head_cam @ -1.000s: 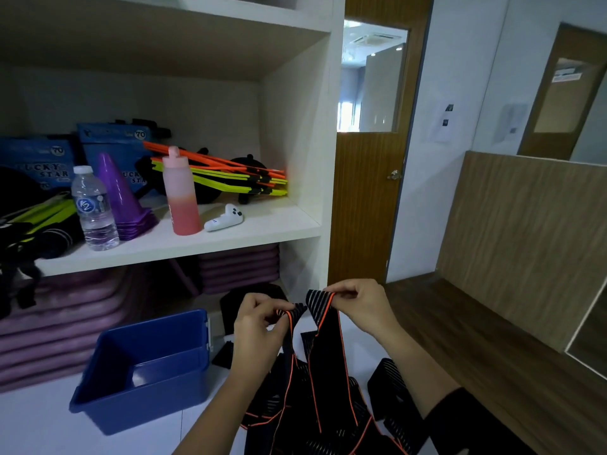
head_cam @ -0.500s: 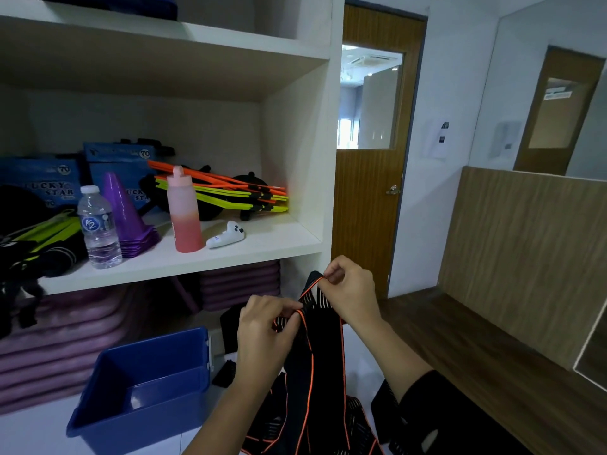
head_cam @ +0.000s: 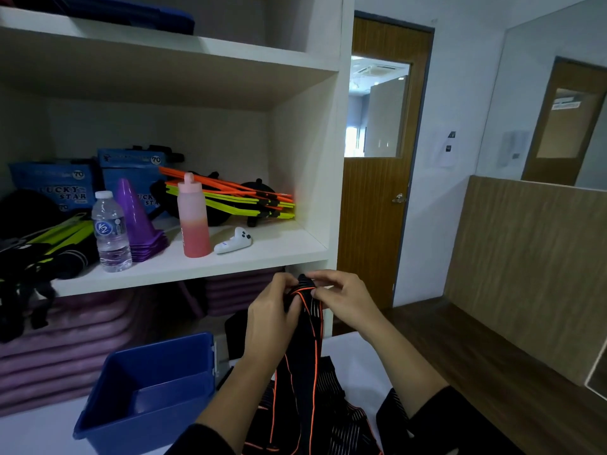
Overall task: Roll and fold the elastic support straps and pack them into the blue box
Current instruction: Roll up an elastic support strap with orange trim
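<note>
on the shelf at far left i note a water bottle (head_cam: 111, 231), a stack of purple cones (head_cam: 139, 224), a pink bottle (head_cam: 193, 221) and a white controller (head_cam: 234, 245), all well apart from the hands. below the shelf, the blue box (head_cam: 138, 430) sits open-topped on the white surface (head_cam: 353, 359), just left of the left forearm. the left hand (head_cam: 271, 318) is raised above and right of the box, with fingers and thumb curled, pinching the left side of the top end of a black strap with orange edging (head_cam: 303, 356). that end sits between the two hands, bunched at the fingertips; i cannot tell whether it is rolled or only folded. from the grip the strap hangs straight down to a heap of further straps (head_cam: 341, 418) lying on the surface close to the body. the right hand (head_cam: 345, 298) pinches the same end from the right side, thumb and forefinger closed on it, near the left hand's fingers. a wooden door (head_cam: 374, 224) stands beyond.
</note>
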Tool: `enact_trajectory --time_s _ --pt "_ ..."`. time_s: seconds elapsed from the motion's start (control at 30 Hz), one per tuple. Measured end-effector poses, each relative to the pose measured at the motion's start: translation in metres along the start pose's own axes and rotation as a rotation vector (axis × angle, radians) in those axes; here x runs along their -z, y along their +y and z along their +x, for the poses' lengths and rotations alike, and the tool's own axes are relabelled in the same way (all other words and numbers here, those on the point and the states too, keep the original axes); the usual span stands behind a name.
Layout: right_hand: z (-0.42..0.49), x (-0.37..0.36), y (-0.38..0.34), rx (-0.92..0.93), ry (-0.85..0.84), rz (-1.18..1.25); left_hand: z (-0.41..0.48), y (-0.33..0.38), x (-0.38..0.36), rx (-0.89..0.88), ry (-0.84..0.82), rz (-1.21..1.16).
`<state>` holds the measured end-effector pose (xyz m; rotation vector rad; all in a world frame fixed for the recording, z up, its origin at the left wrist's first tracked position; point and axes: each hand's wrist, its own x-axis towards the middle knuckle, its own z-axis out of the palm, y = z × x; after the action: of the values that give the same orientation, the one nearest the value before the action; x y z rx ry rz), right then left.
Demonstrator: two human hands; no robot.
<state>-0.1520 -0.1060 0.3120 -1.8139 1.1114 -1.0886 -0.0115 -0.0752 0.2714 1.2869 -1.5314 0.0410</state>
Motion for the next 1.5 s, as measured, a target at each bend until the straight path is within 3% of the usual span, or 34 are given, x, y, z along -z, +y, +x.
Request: enact_trajectory --time_s 0.23,0.43,0.57,0.73,1.13,1.37,1.5 --pt "-0.004 0.0 0.003 0.005 -0.083 0.032 0.005 -0.004 0.001 -0.003 0.014 -0.008" --pt "0.001 -0.015 0.009 0.164 0.126 -0.059 0.007 -0.009 0.008 0.02 0.066 -0.065" --pt "0.006 -0.024 0.011 0.22 0.25 0.012 -0.004 -0.014 0.014 0.152 0.068 -0.146" --pt "0.01 -0.036 0.014 0.221 0.293 0.054 -0.018 -0.022 0.02 0.259 -0.041 -0.161" --pt "0.018 -0.051 0.019 0.104 -0.163 0.279 -0.005 -0.03 0.028 0.422 0.192 -0.221" --pt "0.02 -0.094 0.017 0.165 -0.082 0.426 -0.008 -0.04 0.054 0.433 0.287 -0.136" --pt "0.022 -0.125 0.008 0.184 -0.071 0.471 -0.022 -0.055 0.077 0.483 0.269 -0.236"
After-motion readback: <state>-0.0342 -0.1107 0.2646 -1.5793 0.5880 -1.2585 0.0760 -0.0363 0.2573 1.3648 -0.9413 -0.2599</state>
